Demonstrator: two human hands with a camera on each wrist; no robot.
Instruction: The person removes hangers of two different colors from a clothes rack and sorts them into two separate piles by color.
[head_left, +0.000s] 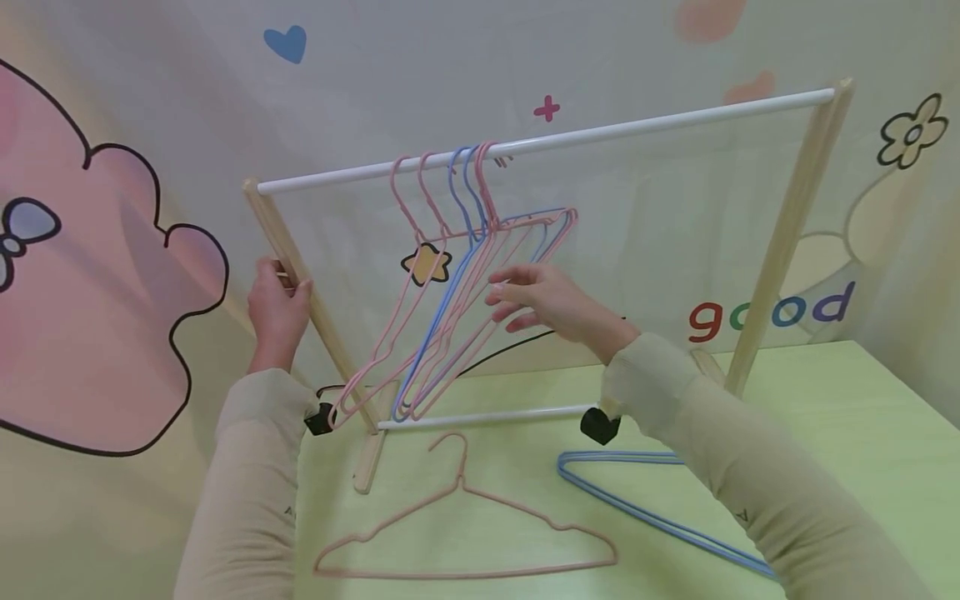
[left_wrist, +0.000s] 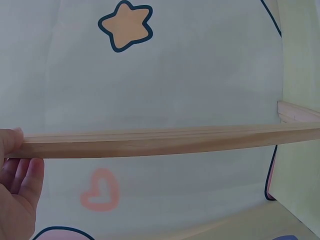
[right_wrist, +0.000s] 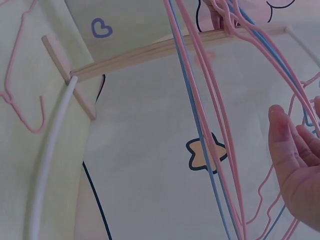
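Observation:
My left hand (head_left: 279, 310) grips the wooden left post (head_left: 318, 317) of a clothes rack, thumb on one side and fingers on the other in the left wrist view. Several pink hangers (head_left: 389, 327) and blue hangers (head_left: 438, 321) hang by their hooks from the rack's white top bar (head_left: 637, 130), bunched left of its middle. My right hand (head_left: 551, 302) is beside the bunch with fingers loosely bent and nothing held. In the right wrist view its fingertips (right_wrist: 280, 120) are close to the hangers; whether they touch is unclear.
A pink hanger (head_left: 465, 575) lies flat on the green tabletop (head_left: 847, 467). To its right are blue hangers (head_left: 637, 505), partly hidden by my right sleeve. A white lower bar (head_left: 487, 417) and the wooden right post (head_left: 783, 242) complete the rack before a patterned wall.

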